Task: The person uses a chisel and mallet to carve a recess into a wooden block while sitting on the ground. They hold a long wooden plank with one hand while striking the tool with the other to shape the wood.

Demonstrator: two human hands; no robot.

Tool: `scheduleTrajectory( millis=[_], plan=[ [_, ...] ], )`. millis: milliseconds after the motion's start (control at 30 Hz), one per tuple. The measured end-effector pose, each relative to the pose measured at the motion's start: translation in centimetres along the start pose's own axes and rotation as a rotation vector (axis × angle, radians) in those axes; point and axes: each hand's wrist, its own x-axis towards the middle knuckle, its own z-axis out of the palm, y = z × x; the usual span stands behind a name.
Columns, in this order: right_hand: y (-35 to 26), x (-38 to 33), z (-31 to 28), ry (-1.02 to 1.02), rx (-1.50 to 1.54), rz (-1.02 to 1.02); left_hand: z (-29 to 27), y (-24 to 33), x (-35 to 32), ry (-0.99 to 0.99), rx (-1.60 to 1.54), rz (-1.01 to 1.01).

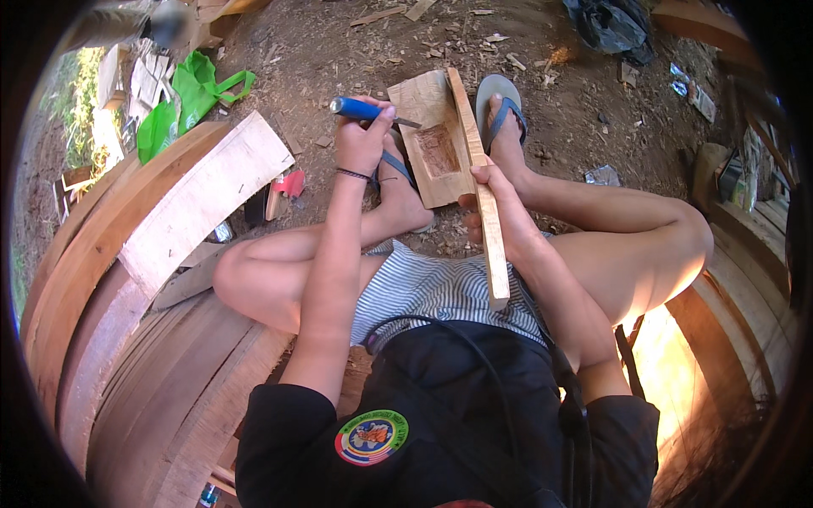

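Observation:
My left hand (362, 146) is closed round the blue handle of a chisel (355, 108), its metal blade pointing right over a wooden block (418, 95). The block lies on the ground between my feet, with a rough rectangular hollow (439, 151) cut into its face. In my right hand (501, 206) is a long, square-edged wooden stick (489, 229). One end of the stick reaches past the block's right edge; its other end is above my lap. Whether the stick touches the block I cannot tell.
My sandalled feet (503, 118) flank the block. Wood chips (421, 10) litter the dirt floor. Curved planks (203, 186) and a green bag (196, 89) are at the left. A dark plastic bag (608, 30) lies at the far right, and more timber (745, 254) stands right of my knee.

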Motion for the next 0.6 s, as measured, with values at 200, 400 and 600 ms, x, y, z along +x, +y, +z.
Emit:
scheduleTrajectory(
  millis=[200, 400, 600],
  plan=[
    [0.4, -0.2, 0.1, 0.030, -0.010, 0.019, 0.5, -0.3, -0.4, 0.019, 0.073, 0.055],
    [0.4, -0.4, 0.0, 0.026, -0.017, -0.035, 0.4, -0.6, -0.5, -0.017, 0.105, 0.058],
    [0.6, 0.0, 0.0, 0.027, -0.051, 0.013, 0.7, 0.4, -1.1, -0.015, 0.187, 0.130]
  ],
)
